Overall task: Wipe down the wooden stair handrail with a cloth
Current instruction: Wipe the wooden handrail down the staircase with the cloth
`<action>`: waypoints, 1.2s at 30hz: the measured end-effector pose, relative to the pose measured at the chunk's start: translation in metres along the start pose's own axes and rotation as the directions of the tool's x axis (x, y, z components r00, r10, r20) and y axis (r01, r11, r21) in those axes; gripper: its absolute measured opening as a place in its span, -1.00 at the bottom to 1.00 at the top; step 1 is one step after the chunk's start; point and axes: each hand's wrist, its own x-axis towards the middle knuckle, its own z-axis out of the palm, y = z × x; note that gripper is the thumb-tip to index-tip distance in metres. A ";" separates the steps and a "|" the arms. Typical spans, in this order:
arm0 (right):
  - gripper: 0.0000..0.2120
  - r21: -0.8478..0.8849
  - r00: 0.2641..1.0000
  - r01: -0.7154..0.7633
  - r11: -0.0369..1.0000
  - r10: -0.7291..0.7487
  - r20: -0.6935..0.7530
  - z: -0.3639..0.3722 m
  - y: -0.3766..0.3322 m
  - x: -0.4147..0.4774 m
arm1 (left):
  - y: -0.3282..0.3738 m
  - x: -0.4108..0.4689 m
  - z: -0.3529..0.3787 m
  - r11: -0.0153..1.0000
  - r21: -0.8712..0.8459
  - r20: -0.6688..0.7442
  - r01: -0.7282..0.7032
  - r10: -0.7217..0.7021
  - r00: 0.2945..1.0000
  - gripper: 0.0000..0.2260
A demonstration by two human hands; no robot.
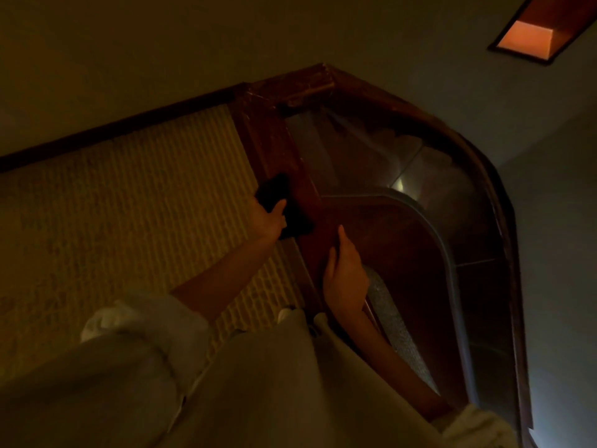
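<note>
The wooden handrail (269,140) is dark red-brown and runs from a corner at the top down toward me. A dark cloth (292,218) lies against the rail's left side about halfway along. My left hand (268,219) grips the cloth, with the thumb laid over its top. Lower on the same rail, my right hand (344,274) holds the rail's right edge; its thumb points up along the wood and its fingers are hidden over the far side. The light is very dim.
A beige ribbed carpet (145,205) covers the floor left of the rail. To the right, the stairwell (403,176) drops away with a curved lower rail (433,227). An orange-lit opening (529,38) shows in the wall at top right.
</note>
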 end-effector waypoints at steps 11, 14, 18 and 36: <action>-0.26 0.256 0.769 0.442 0.860 -0.510 0.386 -0.061 -0.069 0.071 | 0.035 -0.033 -0.028 0.544 0.278 0.614 -0.792 0.533 0.582 -0.14; -0.35 0.217 0.785 0.403 0.889 -0.457 0.418 -0.069 -0.061 0.080 | 0.031 -0.029 -0.021 0.591 0.255 0.587 -0.765 0.534 0.608 -0.12; -0.46 0.213 0.838 0.339 0.916 -0.397 0.374 -0.079 -0.053 0.086 | 0.019 -0.029 -0.012 0.586 0.260 0.527 -0.767 0.579 0.622 -0.15; -0.41 0.389 0.918 -0.357 0.849 0.242 0.315 -0.038 -0.028 0.073 | -0.010 0.010 0.045 0.993 -0.110 -0.110 0.043 -0.055 0.992 -0.56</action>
